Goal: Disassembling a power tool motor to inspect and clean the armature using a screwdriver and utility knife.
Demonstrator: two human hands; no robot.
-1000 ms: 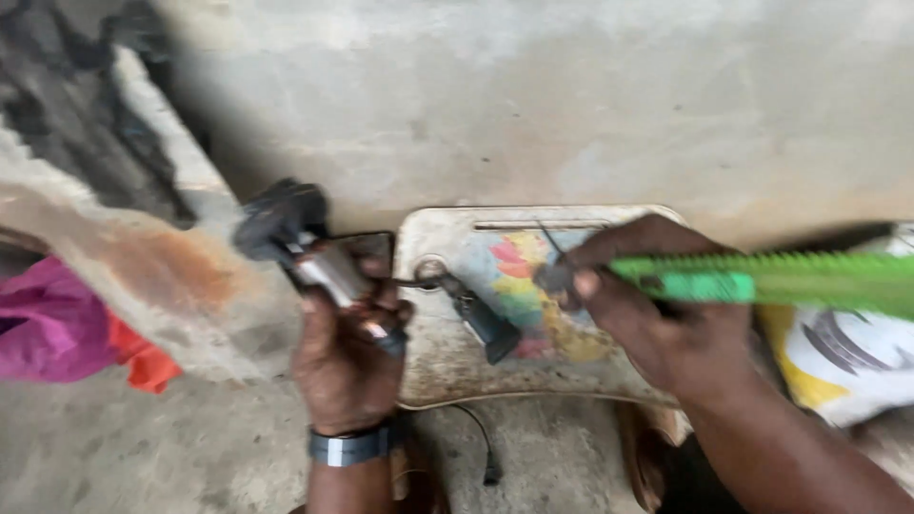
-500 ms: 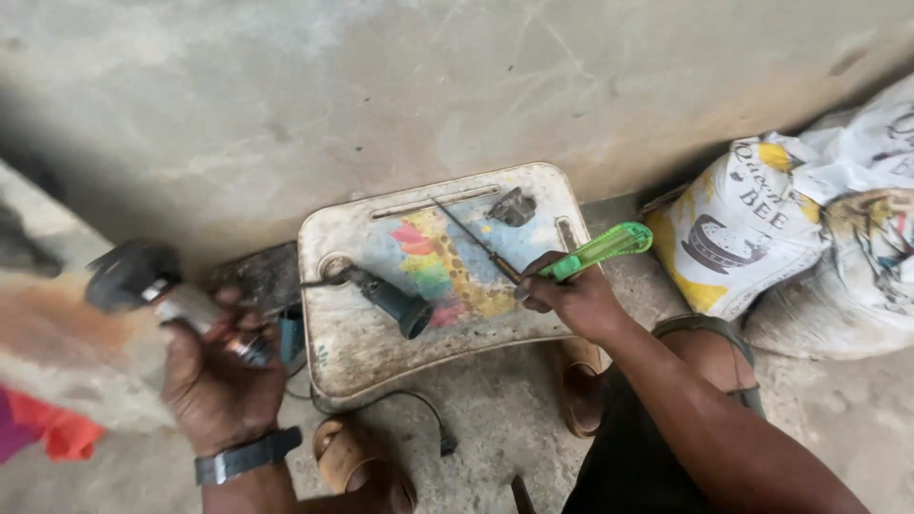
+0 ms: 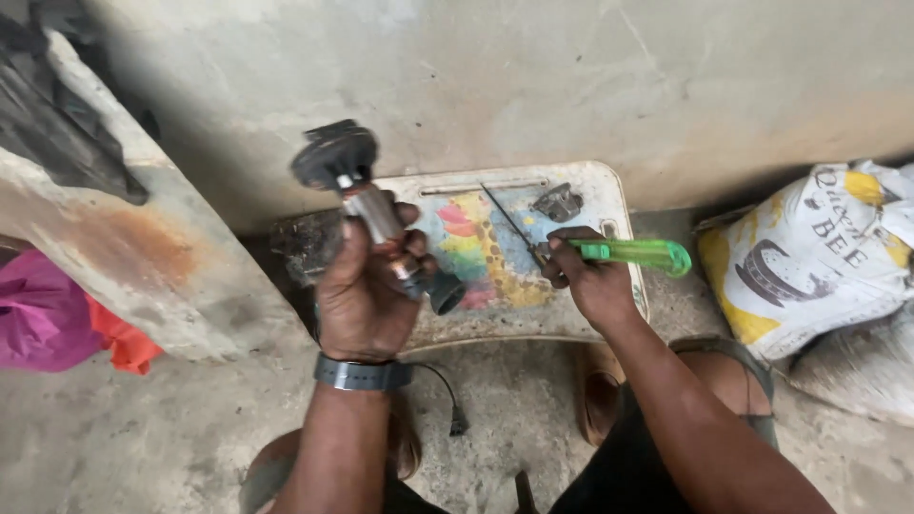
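My left hand (image 3: 367,295) grips a motor part (image 3: 367,205). My right hand (image 3: 592,281) squeezes a green screwdriver (image 3: 628,253) over the tray (image 3: 590,190).

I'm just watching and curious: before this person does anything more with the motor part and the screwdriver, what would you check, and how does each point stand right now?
1. Left hand firmly wrapped around the motor part: ok.
2. Right hand closed on the green-handled screwdriver: ok.
3. Screwdriver tip away from the left hand, pointing over the tray: ok.
4. Small grey metal piece lying on the tray, clear of both hands: ok.
5. Tray sitting steady on the concrete floor: cannot tell.
6. Loose black cable on the floor near the feet: not ok, it could snag.
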